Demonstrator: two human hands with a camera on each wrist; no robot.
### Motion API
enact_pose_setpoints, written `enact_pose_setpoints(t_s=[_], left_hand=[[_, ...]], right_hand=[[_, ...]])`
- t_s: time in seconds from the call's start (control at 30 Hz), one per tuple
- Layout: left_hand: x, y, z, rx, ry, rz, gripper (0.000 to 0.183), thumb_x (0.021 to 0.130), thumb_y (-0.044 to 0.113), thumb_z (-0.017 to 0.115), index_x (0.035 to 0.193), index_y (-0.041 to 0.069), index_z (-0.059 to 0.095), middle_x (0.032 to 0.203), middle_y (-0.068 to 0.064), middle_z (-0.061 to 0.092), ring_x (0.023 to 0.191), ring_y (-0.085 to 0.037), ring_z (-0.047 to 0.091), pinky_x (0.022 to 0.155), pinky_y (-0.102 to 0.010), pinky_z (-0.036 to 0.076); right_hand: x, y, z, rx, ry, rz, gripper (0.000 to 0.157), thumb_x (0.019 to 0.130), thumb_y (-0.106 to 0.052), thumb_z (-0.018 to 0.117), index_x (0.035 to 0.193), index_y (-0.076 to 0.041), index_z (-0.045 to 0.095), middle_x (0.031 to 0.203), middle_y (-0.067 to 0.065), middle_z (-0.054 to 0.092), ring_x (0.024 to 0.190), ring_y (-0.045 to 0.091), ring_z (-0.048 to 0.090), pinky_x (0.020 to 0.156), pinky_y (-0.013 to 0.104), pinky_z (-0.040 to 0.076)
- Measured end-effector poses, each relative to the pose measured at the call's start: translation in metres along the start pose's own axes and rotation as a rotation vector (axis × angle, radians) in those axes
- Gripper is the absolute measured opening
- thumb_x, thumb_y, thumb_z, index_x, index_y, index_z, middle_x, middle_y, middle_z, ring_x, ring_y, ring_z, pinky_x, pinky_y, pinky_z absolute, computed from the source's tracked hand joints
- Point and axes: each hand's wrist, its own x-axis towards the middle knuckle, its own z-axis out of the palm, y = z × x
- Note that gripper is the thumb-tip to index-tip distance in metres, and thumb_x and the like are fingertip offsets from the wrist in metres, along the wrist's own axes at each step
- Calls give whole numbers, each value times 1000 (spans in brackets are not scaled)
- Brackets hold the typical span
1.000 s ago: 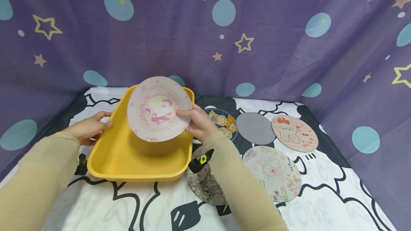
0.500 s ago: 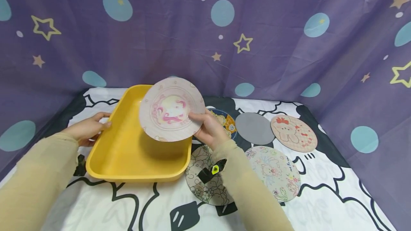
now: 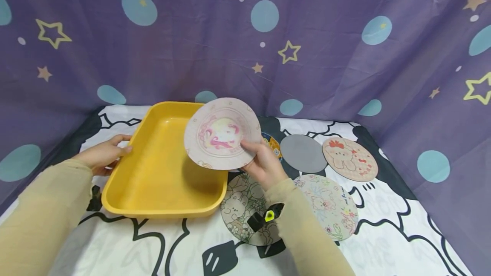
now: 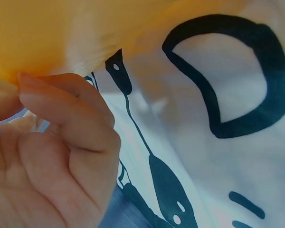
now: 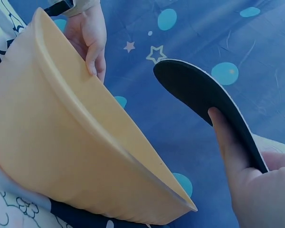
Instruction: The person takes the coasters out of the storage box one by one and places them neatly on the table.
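Observation:
My right hand (image 3: 267,164) pinches a round pink mat (image 3: 209,133) printed with a unicorn, thumb on its face. The mat is tilted over the right side of a yellow plastic tub (image 3: 161,182). Seen from the right wrist, the mat's dark backing (image 5: 190,90) shows, with a finger pressed along it. My left hand (image 3: 102,155) grips the tub's left rim; the left wrist view has its curled fingers (image 4: 80,104) against the yellow plastic. Nothing shows in the visible part of the tub's inside.
Right of the tub lie more round mats: a bear-print one (image 3: 239,212), a floral one (image 3: 326,208), a plain grey one (image 3: 304,153), a pink bunny one (image 3: 350,159) and a blue one (image 3: 274,145), partly hidden. A purple curtain (image 3: 326,76) hangs behind.
My right hand has carried the pink mat rightward from over the tub's middle to over its right edge, uncovering more of the tub's inside. The left hand stays on the rim.

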Motion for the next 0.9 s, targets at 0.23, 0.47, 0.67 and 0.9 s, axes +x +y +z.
enact_pose_setpoints(t_s=[0.23,0.47,0.67,0.9], left_hand=[[1,-3,1,-13,-6,8,73,108,36,35,156,5,-10,134,-29,40,96,-26,58,76,-34,52],[2,-4,2,-34,-16,23,72,108,35,36,156,5,-9,128,-25,45,93,-23,60,78,-35,53],[2,-4,3,-39,-11,22,72,108,35,36,156,5,-8,128,-24,45,93,-23,60,78,-35,53],[2,-4,3,-42,-5,29,70,108,34,34,156,4,-8,123,-22,49,90,-21,62,78,-36,53]], right_hand=[[-8,-1,-10,64,-12,-35,59,97,13,34,148,-16,31,138,10,47,117,21,58,93,32,53],[-15,-3,-19,62,13,-35,56,98,11,35,147,-16,34,134,9,50,113,20,61,91,32,54],[-21,-5,-23,60,19,-18,51,98,11,36,144,-11,39,130,9,55,111,20,63,91,31,54],[-31,-8,-27,42,46,-32,56,99,10,34,147,-17,32,128,8,57,109,19,65,91,32,54]])
